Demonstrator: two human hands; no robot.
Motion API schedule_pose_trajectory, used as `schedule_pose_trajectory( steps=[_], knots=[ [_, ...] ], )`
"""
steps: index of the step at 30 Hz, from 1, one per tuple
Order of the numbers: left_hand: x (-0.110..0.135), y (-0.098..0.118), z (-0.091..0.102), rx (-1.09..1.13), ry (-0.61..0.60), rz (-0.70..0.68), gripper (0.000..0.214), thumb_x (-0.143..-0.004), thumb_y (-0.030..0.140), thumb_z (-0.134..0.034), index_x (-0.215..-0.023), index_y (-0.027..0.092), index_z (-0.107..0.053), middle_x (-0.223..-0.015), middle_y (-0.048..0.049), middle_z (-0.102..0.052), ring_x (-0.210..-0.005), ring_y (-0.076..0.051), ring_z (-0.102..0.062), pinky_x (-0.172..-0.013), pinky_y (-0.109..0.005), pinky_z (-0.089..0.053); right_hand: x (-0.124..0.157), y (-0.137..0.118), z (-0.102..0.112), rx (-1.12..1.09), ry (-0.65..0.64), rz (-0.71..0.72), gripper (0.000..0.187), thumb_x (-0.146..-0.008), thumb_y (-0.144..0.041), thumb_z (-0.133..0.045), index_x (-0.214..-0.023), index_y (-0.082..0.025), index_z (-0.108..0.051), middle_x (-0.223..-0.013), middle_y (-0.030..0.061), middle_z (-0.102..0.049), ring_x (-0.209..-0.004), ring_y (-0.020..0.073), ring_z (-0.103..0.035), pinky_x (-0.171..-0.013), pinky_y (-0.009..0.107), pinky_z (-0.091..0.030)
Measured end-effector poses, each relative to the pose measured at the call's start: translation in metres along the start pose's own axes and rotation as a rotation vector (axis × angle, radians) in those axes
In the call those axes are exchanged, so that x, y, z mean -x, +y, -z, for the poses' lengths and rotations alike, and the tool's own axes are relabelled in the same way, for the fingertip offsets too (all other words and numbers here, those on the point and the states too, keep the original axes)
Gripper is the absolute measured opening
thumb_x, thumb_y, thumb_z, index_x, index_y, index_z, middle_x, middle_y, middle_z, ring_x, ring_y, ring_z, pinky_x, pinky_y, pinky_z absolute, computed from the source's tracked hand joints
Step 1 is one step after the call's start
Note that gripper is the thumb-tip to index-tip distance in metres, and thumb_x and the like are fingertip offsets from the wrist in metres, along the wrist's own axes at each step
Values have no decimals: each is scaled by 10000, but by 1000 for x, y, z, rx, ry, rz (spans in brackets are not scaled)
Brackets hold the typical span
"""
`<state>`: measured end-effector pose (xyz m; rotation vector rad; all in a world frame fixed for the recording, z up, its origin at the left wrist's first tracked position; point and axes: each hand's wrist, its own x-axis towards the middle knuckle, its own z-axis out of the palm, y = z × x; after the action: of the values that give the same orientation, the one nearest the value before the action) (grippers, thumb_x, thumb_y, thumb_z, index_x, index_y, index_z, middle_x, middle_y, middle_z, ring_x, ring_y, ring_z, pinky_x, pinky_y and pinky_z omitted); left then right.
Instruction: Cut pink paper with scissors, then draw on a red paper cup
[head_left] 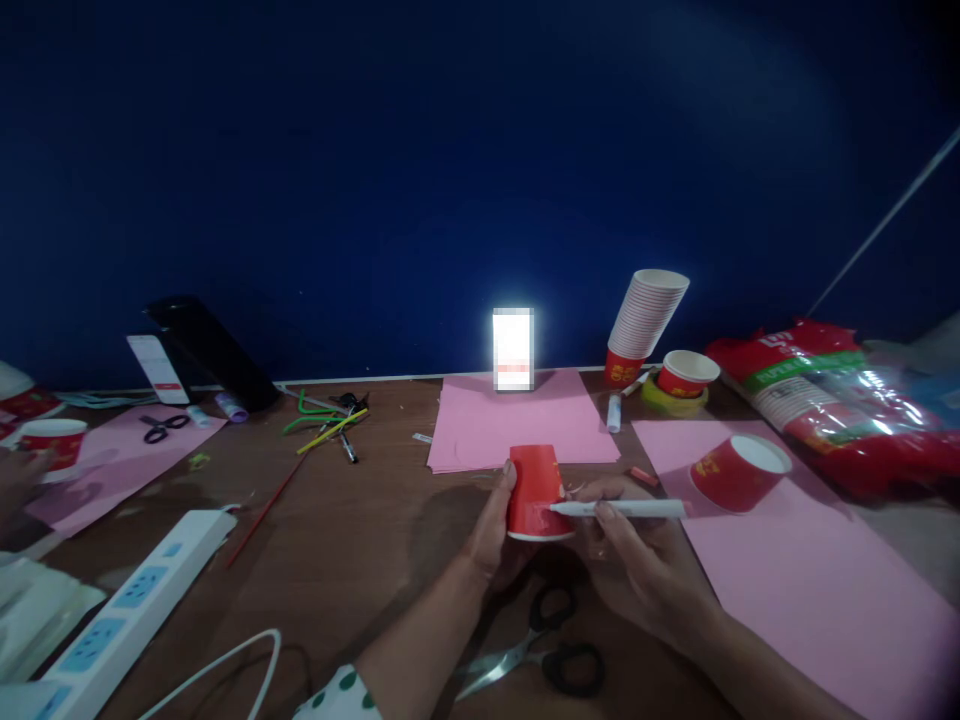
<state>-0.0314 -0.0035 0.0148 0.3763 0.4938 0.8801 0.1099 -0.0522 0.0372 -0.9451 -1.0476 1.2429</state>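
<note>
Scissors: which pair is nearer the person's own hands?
The scissors below the red cup in the left hand; the other pair lies far left on pink paper.

single view looked from wearer's head, forward and down, over brown table (pixel 367 550) to dark blue wall (pixel 375 180). left hand (pixel 493 528) and right hand (pixel 637 560) sat nearer, in lower half, right of centre; wall filled upper half, farther off.

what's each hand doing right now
Left hand: closed, holding the red paper cup.
Right hand: closed, holding the white marker, tip at the cup.
</note>
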Motion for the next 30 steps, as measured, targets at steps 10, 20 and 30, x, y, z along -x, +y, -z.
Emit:
schedule_pose_trajectory(
  steps=[10, 20, 30],
  knots=[
    [-1, 2, 0, 46, -3, -6, 553, -843, 579, -469, -916, 58, -639, -821, -132, -674, -747, -204, -629, -781, -330, -479, 0, -2, -2, -78, -13, -31, 172, -819, -378, -659, -850, -210, -641, -724, 14, -619, -628, 138, -552, -576, 263, -459],
    [-2, 2, 1, 1, 6, 1, 584, -839, 598, -451, -925, 49, -635, -802, -148, -684, -720, -216, -639, -745, -332, -497, -1, 1, 2, -82, 12, -26, 161, -857, -363, -619, -827, -206, -639, -715, 1, -586, -641, 125, -516, -618, 254, -457],
    [-2, 2, 2, 107, 47, 3, 497, -841, 533, -516, -1002, 73, -616, -858, -116, -682, -753, -195, -641, -773, -333, -510, -1, 5, 3, -54, 101, 44, 172, -847, -382, -627, -923, -227, -637, -801, 26, -654, -708, 169, -615, -652, 315, -533]
  ],
)
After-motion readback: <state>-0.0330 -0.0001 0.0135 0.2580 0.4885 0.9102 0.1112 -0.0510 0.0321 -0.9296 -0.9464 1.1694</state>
